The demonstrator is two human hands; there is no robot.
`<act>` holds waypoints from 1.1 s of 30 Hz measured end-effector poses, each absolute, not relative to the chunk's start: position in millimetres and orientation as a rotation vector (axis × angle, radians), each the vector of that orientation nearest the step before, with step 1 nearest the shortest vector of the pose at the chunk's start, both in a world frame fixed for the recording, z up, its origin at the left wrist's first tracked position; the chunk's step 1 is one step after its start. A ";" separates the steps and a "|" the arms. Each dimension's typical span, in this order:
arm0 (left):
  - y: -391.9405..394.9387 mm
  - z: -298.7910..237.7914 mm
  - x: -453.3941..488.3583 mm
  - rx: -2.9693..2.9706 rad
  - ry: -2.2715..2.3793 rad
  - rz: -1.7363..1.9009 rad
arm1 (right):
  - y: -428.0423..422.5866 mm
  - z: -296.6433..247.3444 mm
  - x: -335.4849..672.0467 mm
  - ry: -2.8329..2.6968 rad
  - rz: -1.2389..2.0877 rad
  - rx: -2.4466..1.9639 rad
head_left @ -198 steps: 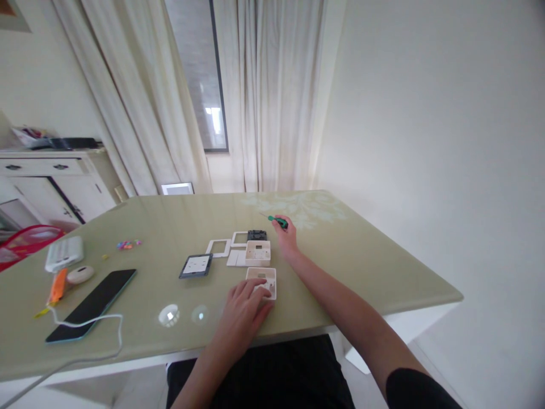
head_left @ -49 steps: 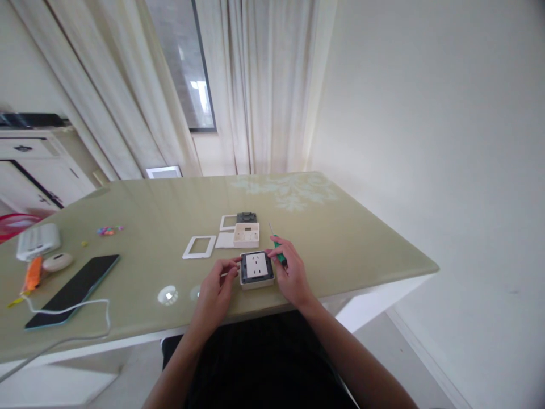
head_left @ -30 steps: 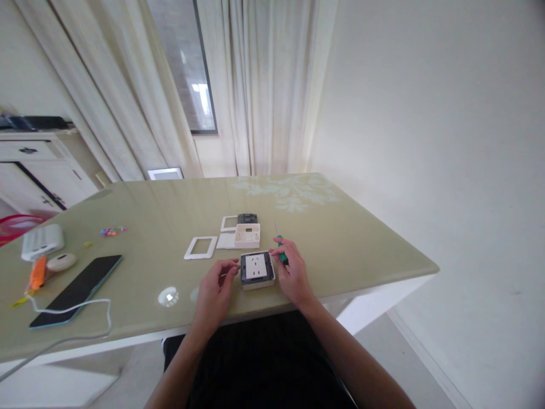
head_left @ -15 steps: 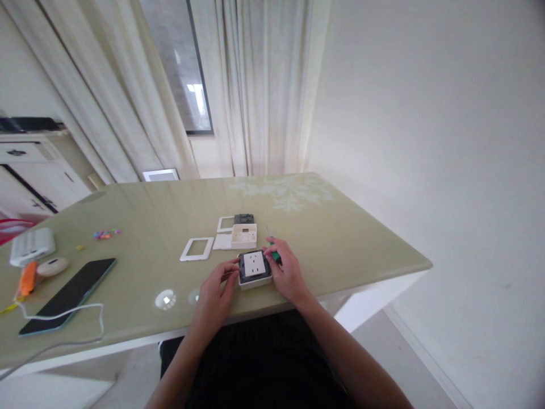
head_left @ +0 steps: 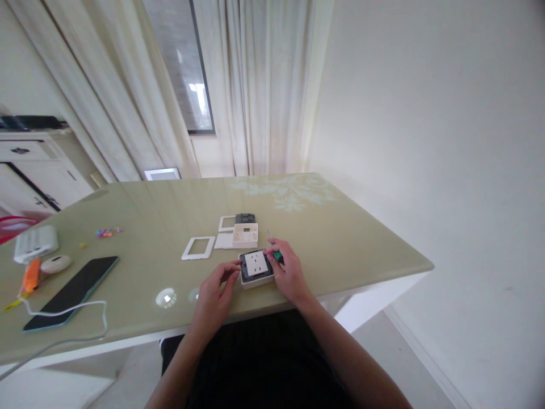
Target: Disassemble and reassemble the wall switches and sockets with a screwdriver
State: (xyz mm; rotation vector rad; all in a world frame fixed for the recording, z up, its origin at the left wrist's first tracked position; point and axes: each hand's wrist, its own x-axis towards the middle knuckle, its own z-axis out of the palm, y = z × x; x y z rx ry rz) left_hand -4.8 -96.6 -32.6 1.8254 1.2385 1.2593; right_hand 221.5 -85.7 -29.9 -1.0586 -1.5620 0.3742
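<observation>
Both hands pinch the socket (head_left: 256, 268); right (head_left: 288, 272) apparently also grips a screwdriver (head_left: 276, 254)

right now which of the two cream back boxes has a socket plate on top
The near back box, between the left hand and right hand. It carries the socket plate; the far back box sits open-topped and untouched.
</observation>
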 end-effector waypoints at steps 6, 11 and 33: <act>-98.8 -31.9 -4.8 1.829 1.240 1.266 | -85.8 -29.3 221.3 -1.574 0.355 -1.055; -92.3 -24.7 -6.2 1.852 1.311 1.286 | -87.1 -28.7 220.7 -1.557 0.336 -1.054; -68.3 -6.8 -12.4 2.479 1.171 1.075 | -89.0 -28.2 221.2 -1.493 0.329 -1.083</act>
